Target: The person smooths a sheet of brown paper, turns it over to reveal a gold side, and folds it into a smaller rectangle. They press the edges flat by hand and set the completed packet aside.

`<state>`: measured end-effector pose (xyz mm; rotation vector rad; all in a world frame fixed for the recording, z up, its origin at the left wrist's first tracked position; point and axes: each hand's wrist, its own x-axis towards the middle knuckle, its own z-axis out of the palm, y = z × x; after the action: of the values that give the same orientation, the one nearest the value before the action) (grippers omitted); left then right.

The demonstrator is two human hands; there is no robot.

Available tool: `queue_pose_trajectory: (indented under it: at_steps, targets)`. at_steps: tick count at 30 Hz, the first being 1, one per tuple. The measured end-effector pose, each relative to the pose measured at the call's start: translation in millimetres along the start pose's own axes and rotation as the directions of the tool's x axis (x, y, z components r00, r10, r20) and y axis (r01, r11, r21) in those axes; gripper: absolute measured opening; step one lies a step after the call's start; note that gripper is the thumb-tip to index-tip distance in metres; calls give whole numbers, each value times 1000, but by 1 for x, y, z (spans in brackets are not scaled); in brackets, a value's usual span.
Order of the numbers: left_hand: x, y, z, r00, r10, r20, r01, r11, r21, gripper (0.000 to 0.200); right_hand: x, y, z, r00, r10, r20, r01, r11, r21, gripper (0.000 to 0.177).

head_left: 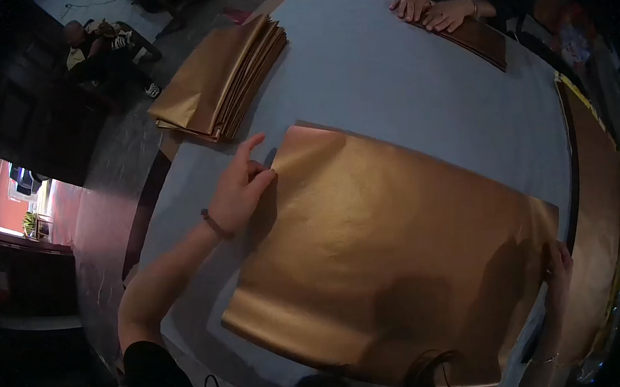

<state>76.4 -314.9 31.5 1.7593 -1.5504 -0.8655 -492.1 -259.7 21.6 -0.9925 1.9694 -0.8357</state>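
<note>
A large gold-brown paper sheet [392,238] spreads across the table in front of me, its lower edge curling slightly. At its left edge is my left hand [234,191], index finger stretched out, thumb and a curled finger pinching the border. My right hand [559,261] is at the sheet's right edge with fingers bent over the border; its thumb is hidden. Beyond my left hand lies a thick stack of folded gold-brown paper [212,82].
Pale blue cloth covers the table [358,53]. Across it, another person's hands [434,14] press on a folded brown paper piece [476,44]. Brown material with a yellow edge [596,173] lies along the right side. A seated person [99,53] is in the background.
</note>
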Motion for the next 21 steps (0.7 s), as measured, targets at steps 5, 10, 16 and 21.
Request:
queue_pose_trajectory:
  at_steps: [5,10,16,21]
  targets:
    - [17,3,2,1000,-29,1,29,998,-59,60,17,-2,5,991,15,-135,-13,1000,15,31]
    - [43,4,13,998,-24,-59,17,992,-126,59,25,-13,8,997,-27,-72,26,1000,-7,29]
    - [72,-4,23,991,46,-127,-60,992,-111,61,33,-24,17,977,-154,-148,143,986,-81,29]
    - [72,-5,27,983,102,-155,-115,990,-80,61,47,-26,10,993,-101,-64,99,994,-36,26]
